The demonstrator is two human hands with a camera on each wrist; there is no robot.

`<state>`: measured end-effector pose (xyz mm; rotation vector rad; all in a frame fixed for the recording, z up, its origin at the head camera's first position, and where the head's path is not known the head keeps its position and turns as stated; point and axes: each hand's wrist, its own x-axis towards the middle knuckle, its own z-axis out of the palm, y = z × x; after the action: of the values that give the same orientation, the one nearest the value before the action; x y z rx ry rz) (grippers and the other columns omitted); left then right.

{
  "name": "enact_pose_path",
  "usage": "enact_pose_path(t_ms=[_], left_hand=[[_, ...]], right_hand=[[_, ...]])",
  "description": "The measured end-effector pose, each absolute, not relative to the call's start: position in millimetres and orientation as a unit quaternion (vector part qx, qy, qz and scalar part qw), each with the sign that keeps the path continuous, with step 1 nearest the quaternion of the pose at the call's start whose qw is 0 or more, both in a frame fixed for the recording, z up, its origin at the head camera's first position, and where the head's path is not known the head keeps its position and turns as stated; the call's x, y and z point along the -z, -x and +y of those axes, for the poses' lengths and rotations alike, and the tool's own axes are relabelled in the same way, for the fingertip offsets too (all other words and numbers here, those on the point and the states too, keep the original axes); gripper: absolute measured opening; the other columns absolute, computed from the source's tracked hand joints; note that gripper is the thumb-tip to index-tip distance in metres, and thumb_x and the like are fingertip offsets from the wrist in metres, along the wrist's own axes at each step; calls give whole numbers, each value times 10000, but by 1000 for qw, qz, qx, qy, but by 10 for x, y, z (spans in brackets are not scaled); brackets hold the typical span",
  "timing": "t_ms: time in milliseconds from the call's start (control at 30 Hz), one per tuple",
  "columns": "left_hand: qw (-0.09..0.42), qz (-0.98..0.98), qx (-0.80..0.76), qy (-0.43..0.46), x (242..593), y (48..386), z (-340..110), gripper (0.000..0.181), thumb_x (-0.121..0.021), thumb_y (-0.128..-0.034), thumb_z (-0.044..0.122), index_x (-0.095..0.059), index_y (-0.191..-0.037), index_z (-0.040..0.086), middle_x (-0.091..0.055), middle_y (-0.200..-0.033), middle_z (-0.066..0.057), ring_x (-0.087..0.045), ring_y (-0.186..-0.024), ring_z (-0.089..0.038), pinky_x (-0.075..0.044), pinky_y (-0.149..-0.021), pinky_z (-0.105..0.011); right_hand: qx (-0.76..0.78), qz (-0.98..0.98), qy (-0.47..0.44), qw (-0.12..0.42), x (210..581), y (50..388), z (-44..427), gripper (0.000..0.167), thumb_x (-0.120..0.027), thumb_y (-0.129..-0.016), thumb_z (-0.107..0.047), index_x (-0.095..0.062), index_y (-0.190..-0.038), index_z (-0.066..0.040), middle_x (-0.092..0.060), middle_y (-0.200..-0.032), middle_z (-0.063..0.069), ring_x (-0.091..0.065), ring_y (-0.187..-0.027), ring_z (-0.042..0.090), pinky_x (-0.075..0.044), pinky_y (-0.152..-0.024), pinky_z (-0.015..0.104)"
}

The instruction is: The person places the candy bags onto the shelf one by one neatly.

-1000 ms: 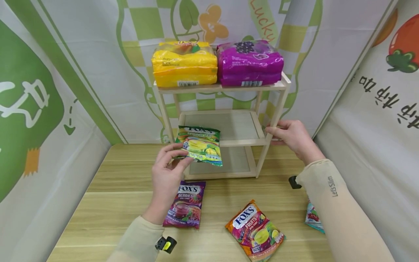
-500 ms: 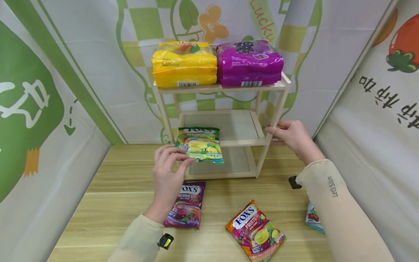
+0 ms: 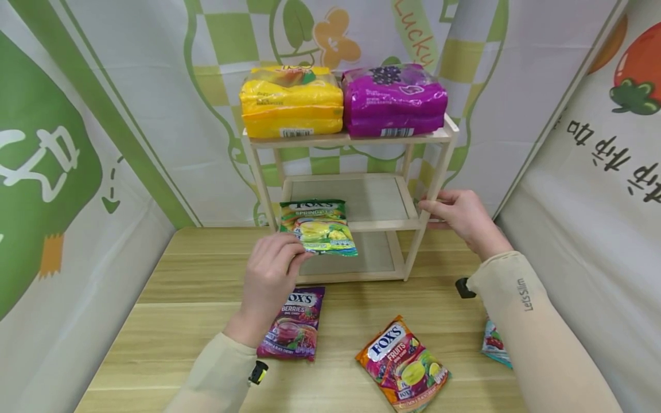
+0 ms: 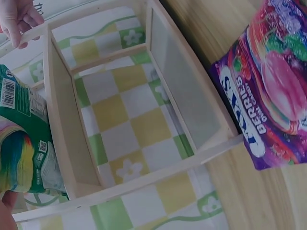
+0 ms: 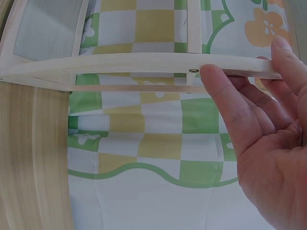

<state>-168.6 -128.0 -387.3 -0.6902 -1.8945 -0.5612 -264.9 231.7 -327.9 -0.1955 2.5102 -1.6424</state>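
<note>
My left hand point(image 3: 273, 267) pinches the lower left corner of a green FOX'S Spring Tea candy bag point(image 3: 317, 229). The bag is tilted, printed face up, at the front left of the middle shelf point(image 3: 356, 198) of a small wooden rack point(image 3: 258, 180). Its back shows in the left wrist view, where the bag point(image 4: 29, 120) is beside the frame. On the other side, my right hand point(image 3: 462, 215) grips the rack's right front post, with thumb and fingers on either side of the wooden post point(image 5: 134, 62) in the right wrist view.
A yellow packet point(image 3: 291, 106) and a purple packet point(image 3: 395, 103) stand on the top shelf. On the table point(image 3: 196, 298) lie a purple Berries bag point(image 3: 296, 327), an orange Fruits bag point(image 3: 405, 364) and a teal bag point(image 3: 494, 344), partly hidden by the right sleeve.
The green candy bag has shifted slightly right and flattened a little. My left hand has turned, its back now more upward. My right hand has stayed on the post.
</note>
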Motion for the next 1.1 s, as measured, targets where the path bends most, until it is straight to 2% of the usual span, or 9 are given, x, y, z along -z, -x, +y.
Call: enact_pose_path(t_ms=[233, 400, 633, 933, 1100], left_hand=[[481, -807, 178, 292, 3879, 1704, -1295, 124, -795, -854, 88, -701, -891, 14, -729, -942, -118, -699, -890, -296, -603, -847, -427], [463, -821, 154, 295, 3887, 1731, -1295, 109, -765, -867, -2, -714, -960, 19, -731, -988, -126, -698, -927, -309, -601, -875, -437], [444, -837, 106, 303, 3894, 1760, -1286, 307, -645, -850, -131, -742, -1071, 58, -732, -1054, -124, -693, -975, -322, -594, -911, -446], [442, -842, 79, 299, 3884, 1801, -1263, 258, -646, -897, -97, -755, -1059, 71, -738, -1057, -127, -695, -995, -327, -595, -913, -442], [447, -842, 77, 292, 3893, 1839, -1260, 274, -666, -857, -115, -748, -1042, 69, -734, -1032, -130, -693, -979, -338, -597, -885, -447]], right_hand=[[546, 833, 64, 67, 3277, 2643, 2315, 519, -658, -1017, -274, -565, -1400, 64, -594, -1380, 256, -715, -1062, 173, -611, -877, 295], [548, 831, 64, 68, 3275, 2642, 2314, 521, -654, -1020, -266, -555, -1409, 67, -586, -1390, 256, -713, -1059, 164, -610, -880, 295], [548, 831, 64, 68, 3276, 2645, 2319, 524, -653, -1020, -274, -557, -1408, 65, -590, -1385, 258, -719, -1055, 168, -611, -877, 297], [545, 833, 67, 69, 3274, 2637, 2322, 522, -654, -1019, -283, -565, -1403, 59, -591, -1385, 259, -708, -1099, 222, -612, -876, 296], [543, 834, 67, 69, 3267, 2634, 2318, 526, -660, -1015, -291, -570, -1401, 55, -595, -1381, 251, -696, -1129, 259, -612, -872, 293]])
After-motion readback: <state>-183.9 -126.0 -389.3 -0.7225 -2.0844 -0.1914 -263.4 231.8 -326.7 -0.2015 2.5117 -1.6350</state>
